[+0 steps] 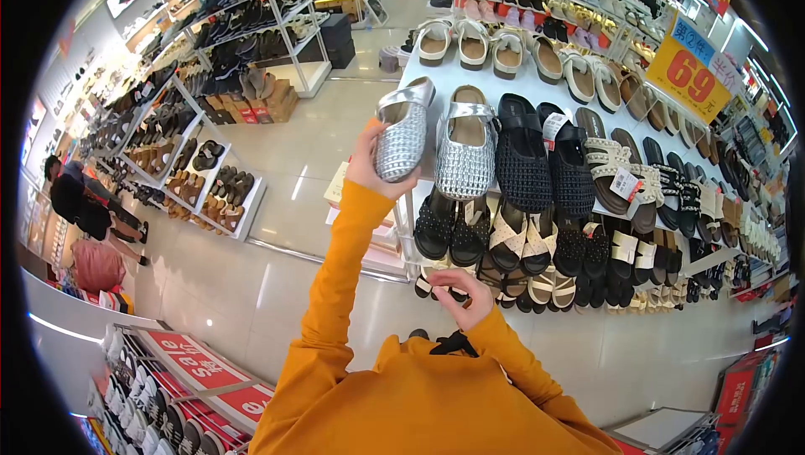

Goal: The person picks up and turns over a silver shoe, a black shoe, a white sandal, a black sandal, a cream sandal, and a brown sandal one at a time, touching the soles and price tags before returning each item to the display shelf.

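Note:
My left hand (375,168) is wrapped round a silver woven closed-toe shoe (403,141) with a shiny strap, at the left corner of the display table. Beside it on the table, but apart from it, is a matching silver shoe (466,153). To the right of that sits a pair of black woven shoes (524,161). My right hand (467,297) is lower, in front of the lower shelf, its fingers loosely bent with a gap to the thumb and nothing visible between them. Nearest to it are black studded sandals (432,233).
A yellow price sign (692,69) stands over the table's right part. Shoe racks (180,132) line the left side, with brown boxes (272,103) behind. A person in dark clothes (80,203) is at far left. Below left is a red sale rack (197,363).

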Available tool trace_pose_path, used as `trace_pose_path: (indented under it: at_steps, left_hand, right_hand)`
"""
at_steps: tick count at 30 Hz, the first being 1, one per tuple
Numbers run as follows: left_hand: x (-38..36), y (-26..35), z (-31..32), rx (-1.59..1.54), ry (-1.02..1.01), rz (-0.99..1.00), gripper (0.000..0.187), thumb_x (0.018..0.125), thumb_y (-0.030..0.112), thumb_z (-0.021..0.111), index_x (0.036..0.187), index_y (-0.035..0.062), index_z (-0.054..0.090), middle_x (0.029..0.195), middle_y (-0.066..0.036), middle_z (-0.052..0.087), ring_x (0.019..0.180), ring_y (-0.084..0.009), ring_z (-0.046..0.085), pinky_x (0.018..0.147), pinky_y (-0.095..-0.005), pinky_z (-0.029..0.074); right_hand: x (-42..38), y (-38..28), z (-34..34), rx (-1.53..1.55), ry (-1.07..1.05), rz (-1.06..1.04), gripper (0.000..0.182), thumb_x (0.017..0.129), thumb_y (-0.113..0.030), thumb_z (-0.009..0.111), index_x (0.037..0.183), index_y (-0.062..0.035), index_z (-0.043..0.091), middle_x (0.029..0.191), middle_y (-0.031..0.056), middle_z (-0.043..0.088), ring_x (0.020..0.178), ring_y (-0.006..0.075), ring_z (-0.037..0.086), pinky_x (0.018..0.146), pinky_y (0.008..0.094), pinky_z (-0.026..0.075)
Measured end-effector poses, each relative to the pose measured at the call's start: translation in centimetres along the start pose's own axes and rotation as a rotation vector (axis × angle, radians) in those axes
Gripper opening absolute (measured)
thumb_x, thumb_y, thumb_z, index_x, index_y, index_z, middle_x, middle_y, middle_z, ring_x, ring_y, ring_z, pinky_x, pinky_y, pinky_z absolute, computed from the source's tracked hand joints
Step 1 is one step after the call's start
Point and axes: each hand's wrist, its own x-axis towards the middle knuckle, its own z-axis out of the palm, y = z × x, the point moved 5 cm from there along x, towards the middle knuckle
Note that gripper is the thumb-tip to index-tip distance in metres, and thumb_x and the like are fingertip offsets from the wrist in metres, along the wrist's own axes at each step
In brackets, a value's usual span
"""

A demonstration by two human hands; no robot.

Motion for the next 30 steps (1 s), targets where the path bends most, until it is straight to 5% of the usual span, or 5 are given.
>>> trace_pose_path:
  at_steps: [6,13,18,25,30]
  left_hand:
    - [-6.8,3.5,-3.8,-0.142,0.131,-0.061,0.078,0.064,0.007,0.081,0.132,0.0038,0.041,0.120,-0.019,0.056,0.111,-0.0250,0.059,0.094,-0.0367,0.048]
    - [-19.0,7.7,-2.9,-0.026,0.058,0.249,0.083,0.055,0.017,0.090,0.127,0.0108,0.048,0.139,-0.023,0.041,0.132,-0.0475,0.038,0.108,-0.0536,0.034]
    - [-21.4,7.8,-3.7,-0.043,-0.013,0.212,0.072,0.056,0.020,0.091,0.118,0.0138,0.057,0.146,-0.023,0.035,0.137,-0.0505,0.030,0.110,-0.0545,0.031]
    - [-23.1,8.2,-5.7,-0.091,-0.182,0.242,0.091,0.054,0.027,0.095,0.128,0.0138,0.045,0.152,-0.029,0.022,0.137,-0.0493,0.031,0.111,-0.0558,0.030]
    - [-23.1,6.1,-6.1,-0.660,-0.101,-0.340,0.116,0.065,0.032,0.087,0.151,0.0174,0.010,0.154,-0.025,0.018,0.136,-0.0451,0.034,0.106,-0.0570,0.036]
  right_hand:
    - [0.2,0.2,0.6,0.266,-0.056,0.077,0.033,0.095,-0.015,0.060,0.124,0.0004,0.054,0.101,0.0107,0.068,0.092,0.0179,0.067,0.082,0.0288,0.053]
    - [4.1,-1.9,1.5,0.790,-0.169,0.235,0.070,0.099,-0.058,0.036,0.141,-0.0024,0.028,0.074,0.0060,0.055,0.054,0.0103,0.044,0.051,0.0247,0.040]
    - [4.9,-0.6,2.0,0.633,-0.061,0.321,0.050,0.099,-0.053,0.040,0.105,-0.0052,0.054,0.071,-0.0021,0.052,0.044,0.0052,0.037,0.040,0.0204,0.027]
    - [5.0,0.6,0.9,0.526,0.112,0.339,0.045,0.094,-0.039,0.055,0.112,0.0027,0.058,0.093,0.0060,0.063,0.085,0.0108,0.058,0.075,0.0244,0.046]
    - [3.3,-3.1,0.4,0.687,0.409,0.072,0.033,0.091,-0.021,0.062,0.116,0.0002,0.056,0.101,0.0051,0.062,0.092,0.0125,0.058,0.083,0.0275,0.047]
